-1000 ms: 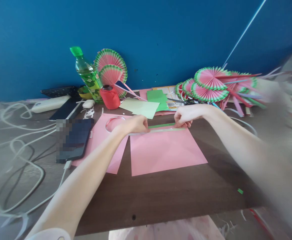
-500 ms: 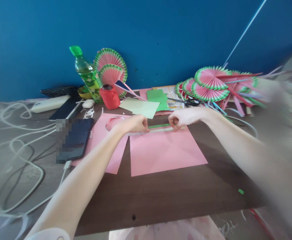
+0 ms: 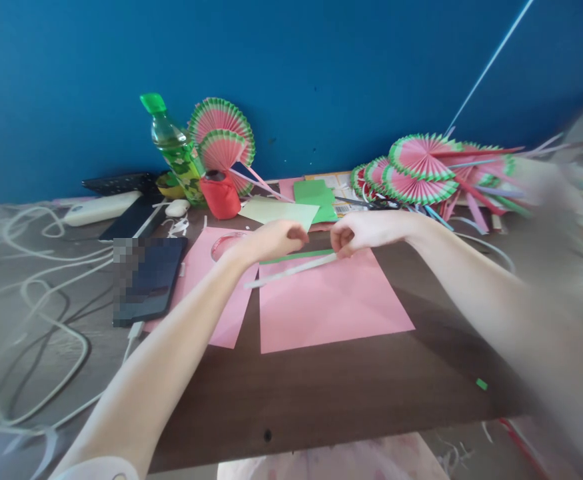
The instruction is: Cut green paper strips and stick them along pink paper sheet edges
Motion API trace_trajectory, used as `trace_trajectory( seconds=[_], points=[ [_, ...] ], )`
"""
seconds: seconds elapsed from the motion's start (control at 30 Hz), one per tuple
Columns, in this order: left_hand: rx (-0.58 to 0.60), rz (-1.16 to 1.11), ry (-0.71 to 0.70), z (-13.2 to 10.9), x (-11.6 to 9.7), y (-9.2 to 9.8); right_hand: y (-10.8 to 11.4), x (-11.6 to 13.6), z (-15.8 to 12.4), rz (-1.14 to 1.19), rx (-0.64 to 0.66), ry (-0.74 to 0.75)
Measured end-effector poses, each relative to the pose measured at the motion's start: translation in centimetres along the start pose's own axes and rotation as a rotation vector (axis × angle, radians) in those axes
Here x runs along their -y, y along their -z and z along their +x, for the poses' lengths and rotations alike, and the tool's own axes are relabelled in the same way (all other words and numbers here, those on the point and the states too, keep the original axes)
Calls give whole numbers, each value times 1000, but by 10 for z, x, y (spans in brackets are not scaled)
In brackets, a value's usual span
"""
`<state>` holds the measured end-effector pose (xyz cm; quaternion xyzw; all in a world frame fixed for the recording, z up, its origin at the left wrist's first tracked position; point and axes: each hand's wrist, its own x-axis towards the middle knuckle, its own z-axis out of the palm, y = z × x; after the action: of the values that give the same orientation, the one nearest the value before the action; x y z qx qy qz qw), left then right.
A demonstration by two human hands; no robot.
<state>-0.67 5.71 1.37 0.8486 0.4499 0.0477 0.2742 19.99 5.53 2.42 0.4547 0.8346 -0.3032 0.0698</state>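
A pink sheet (image 3: 336,303) lies on the dark table, with a green strip (image 3: 296,256) along its far edge. Above that edge, my right hand (image 3: 358,233) pinches one end of a thin whitish strip (image 3: 298,269), which slants down to the left. My left hand (image 3: 282,240) is raised just left of it, fingers curled but apart, with nothing seen between them. A second pink sheet (image 3: 226,303) sits to the left under my left forearm, with a clear round tape roll (image 3: 221,245) on it.
Behind are a pale green sheet (image 3: 278,212), green paper (image 3: 316,197), a red roll (image 3: 220,195) and a green bottle (image 3: 174,150). Pleated paper fans (image 3: 421,167) pile up at the back right. A phone (image 3: 154,280) and white cables (image 3: 78,333) lie left.
The left end of the whitish strip has come away from my left hand and swung toward me. My left hand has opened and shifted slightly right and up.
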Motion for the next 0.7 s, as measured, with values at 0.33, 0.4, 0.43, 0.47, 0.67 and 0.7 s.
trace_trajectory(
  seconds=[0.33,0.4,0.43,0.47,0.67,0.7],
  points=[
    [97,-416,-140,1,-13,-24,2,15,-9,88,-111,48],
    [80,-480,-122,2,-12,-25,2,16,-11,107,-125,44],
    [65,-491,-111,2,-12,-26,2,17,-11,105,-129,31],
    [48,-492,-103,3,-12,-27,2,17,-11,93,-130,19],
    [16,-429,-123,3,-12,-26,3,16,-11,30,-125,50],
    [8,-388,-113,2,-11,-24,3,15,-10,29,-126,39]
  ],
)
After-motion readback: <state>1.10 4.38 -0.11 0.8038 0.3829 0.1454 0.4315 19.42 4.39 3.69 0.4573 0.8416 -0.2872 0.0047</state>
